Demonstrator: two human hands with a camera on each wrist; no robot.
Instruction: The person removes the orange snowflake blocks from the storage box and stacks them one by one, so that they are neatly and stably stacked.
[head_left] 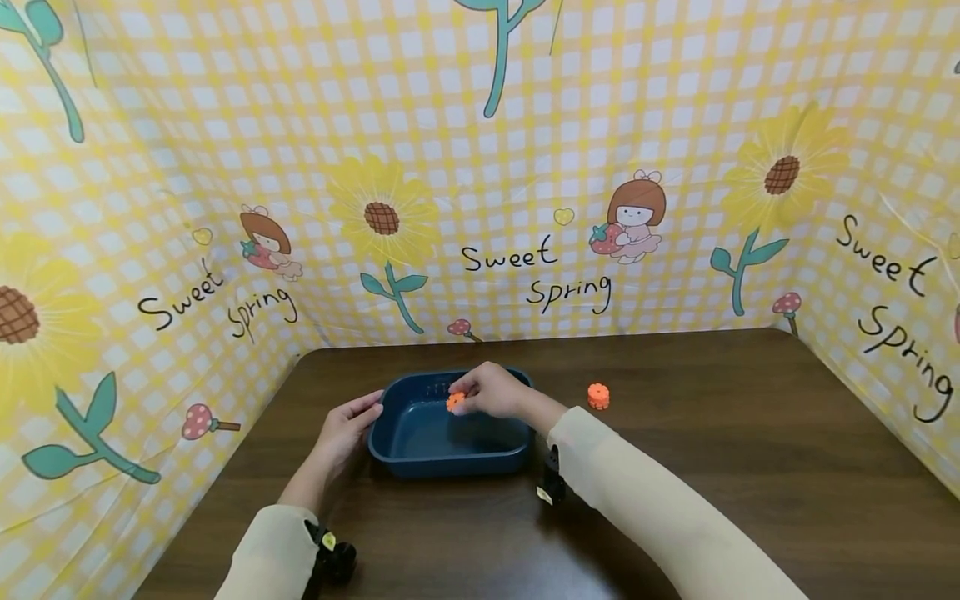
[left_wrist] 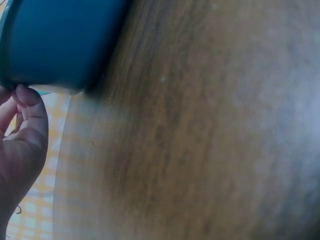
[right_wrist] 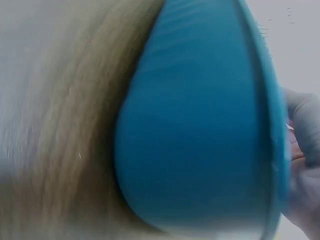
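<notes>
A dark blue rectangular basin stands on the table. My left hand pinches its left rim between thumb and fingers; the left wrist view also has the thumb against the basin's edge. Over the basin's inside, my right hand holds a small orange notched disc with its fingertips. In the right wrist view the blurred basin wall hides most of that hand, and the disc cannot be seen there. A short stack of orange notched discs sits on the table, right of the basin.
The brown wooden table reaches back to a yellow checked cloth printed with flowers, which hangs behind and at both sides. A black wrist device is at the right wrist, and another at the left.
</notes>
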